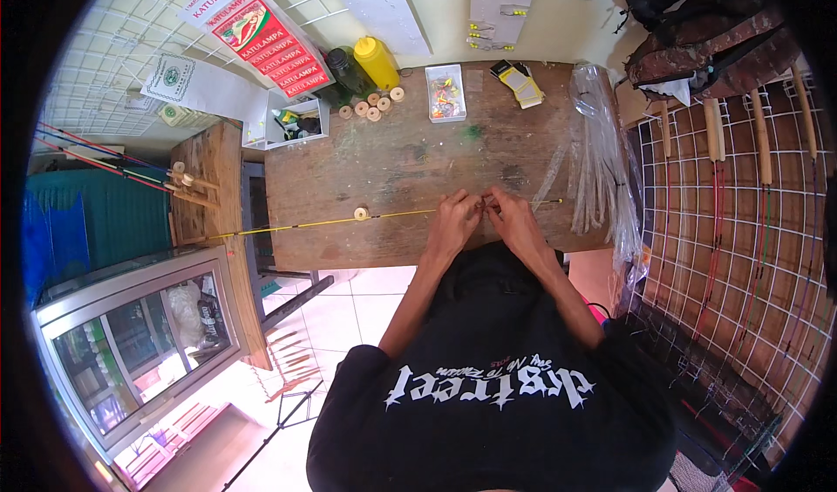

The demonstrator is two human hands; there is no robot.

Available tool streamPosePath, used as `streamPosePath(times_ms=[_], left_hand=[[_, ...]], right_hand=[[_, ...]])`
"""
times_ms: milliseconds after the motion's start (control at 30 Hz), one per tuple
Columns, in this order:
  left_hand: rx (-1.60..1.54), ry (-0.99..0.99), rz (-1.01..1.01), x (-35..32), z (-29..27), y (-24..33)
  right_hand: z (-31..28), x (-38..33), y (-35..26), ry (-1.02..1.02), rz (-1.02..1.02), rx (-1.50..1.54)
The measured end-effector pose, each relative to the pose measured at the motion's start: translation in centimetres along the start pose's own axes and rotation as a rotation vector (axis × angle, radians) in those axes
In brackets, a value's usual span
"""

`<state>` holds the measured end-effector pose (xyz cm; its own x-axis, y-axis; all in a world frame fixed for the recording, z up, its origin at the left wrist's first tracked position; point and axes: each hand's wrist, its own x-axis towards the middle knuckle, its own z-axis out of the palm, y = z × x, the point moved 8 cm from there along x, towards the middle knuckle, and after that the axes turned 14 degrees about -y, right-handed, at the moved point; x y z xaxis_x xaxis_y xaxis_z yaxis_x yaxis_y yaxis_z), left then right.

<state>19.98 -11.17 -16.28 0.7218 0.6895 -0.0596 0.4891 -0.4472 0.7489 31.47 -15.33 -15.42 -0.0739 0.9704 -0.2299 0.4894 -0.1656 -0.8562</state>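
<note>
A thin yellow fishing rod (307, 225) with dark bands lies across the wooden table (349, 169), running from beyond its left edge to a small yellow tip near the right side. My left hand (455, 220) is closed around the rod toward its right end. Right beside it, my right hand (513, 220) pinches at the same stretch, its thumb and fingertips close to those of the left. Whether a thread or another small part is between the fingertips is too small to tell. A pale wooden spool (361, 215) sits at the rod, left of my hands.
At the back stand a yellow squeeze bottle (377, 63), several wooden spools (373, 113), a white tray (446, 70) of small colourful pieces and a box (255, 135). Clear plastic sleeves (596, 169) hang over the right edge. Rods hang on a grid (697, 204) at right.
</note>
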Motion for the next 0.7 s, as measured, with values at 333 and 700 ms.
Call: streamPosePath(times_ms=[333, 700], left_hand=[[0.06, -0.045, 0.022, -0.23, 0.21, -0.14], [0.072, -0.035, 0.025, -0.39, 0.27, 0.07]], right_hand=[[-0.12, -0.01, 0.09, 0.008, 0.012, -0.028], [0.0, 0.11, 0.25, 0.015, 0.016, -0.061]])
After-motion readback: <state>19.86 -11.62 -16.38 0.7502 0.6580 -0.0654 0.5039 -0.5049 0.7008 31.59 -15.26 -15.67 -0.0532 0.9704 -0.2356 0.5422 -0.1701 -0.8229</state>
